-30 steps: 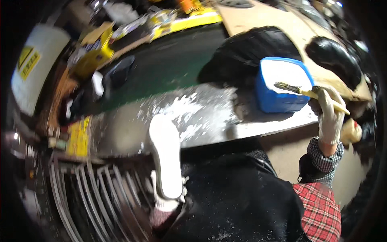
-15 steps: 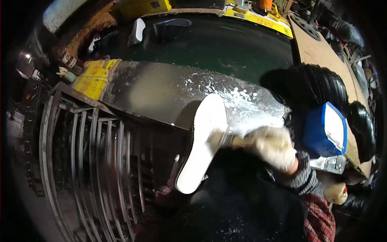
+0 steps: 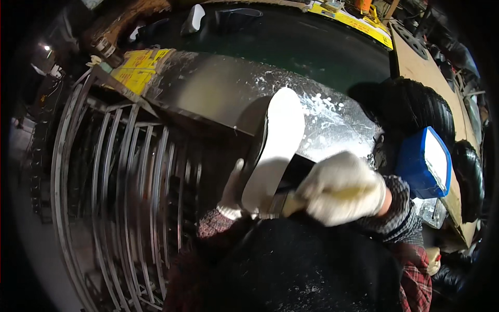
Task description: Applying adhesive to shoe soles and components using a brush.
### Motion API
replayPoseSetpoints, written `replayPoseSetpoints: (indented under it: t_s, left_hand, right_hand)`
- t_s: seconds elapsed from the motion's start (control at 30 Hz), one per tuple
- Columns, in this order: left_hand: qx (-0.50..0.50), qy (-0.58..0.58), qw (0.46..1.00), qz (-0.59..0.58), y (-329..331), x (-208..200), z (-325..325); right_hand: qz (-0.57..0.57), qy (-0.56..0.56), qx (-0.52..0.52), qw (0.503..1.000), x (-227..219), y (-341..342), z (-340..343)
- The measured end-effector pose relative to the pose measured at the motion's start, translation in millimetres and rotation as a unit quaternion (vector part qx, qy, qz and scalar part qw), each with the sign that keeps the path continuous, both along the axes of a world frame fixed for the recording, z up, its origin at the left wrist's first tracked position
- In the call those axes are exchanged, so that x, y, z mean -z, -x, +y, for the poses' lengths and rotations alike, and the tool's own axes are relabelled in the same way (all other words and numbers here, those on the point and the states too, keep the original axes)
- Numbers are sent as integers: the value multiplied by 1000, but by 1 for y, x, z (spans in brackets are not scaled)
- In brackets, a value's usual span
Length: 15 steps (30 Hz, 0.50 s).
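A long shoe sole (image 3: 280, 130) with a bright white face and a dark edge tilts up in front of me, its narrow heel end close to my body. My left hand (image 3: 231, 190), in a pale glove, grips it from the left and below; the thumb shows and most fingers are hidden behind the sole. My right hand (image 3: 343, 190), in a stained white work glove, is closed around a brush (image 3: 291, 204) with a pale wooden handle. The brush's bristle end touches the sole near its heel end. The bristles are partly shaded.
A metal bench (image 3: 218, 91) spattered with white lies beyond the sole. At right stands a blue tub (image 3: 423, 164) with white contents, beside a stack of black ribbed pieces (image 3: 421, 106). A metal rack (image 3: 125, 171) fills the left. More soles (image 3: 193, 20) lie on the dark far surface.
The brush has moved from the sole's middle down to its heel end, my right hand coming nearer my body. The view has shifted, and more of my left hand shows.
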<state>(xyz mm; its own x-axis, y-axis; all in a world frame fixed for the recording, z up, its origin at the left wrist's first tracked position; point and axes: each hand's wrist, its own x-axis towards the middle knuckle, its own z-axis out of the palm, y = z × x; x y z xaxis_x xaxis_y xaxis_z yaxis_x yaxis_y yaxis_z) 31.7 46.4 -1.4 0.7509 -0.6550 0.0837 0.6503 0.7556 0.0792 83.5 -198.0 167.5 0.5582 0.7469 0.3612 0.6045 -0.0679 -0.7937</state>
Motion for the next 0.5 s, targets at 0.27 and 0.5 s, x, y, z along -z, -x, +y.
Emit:
replayPoseSetpoints:
  t_s: [0.27, 0.5]
  left_hand:
    - [-78, -99, 992, 13, 12, -36, -11]
    - [-64, -54, 985, 150, 4, -3, -4]
  right_hand:
    - [39, -19, -51, 998, 11, 38, -11]
    - [230, -55, 110, 965, 16, 46, -45]
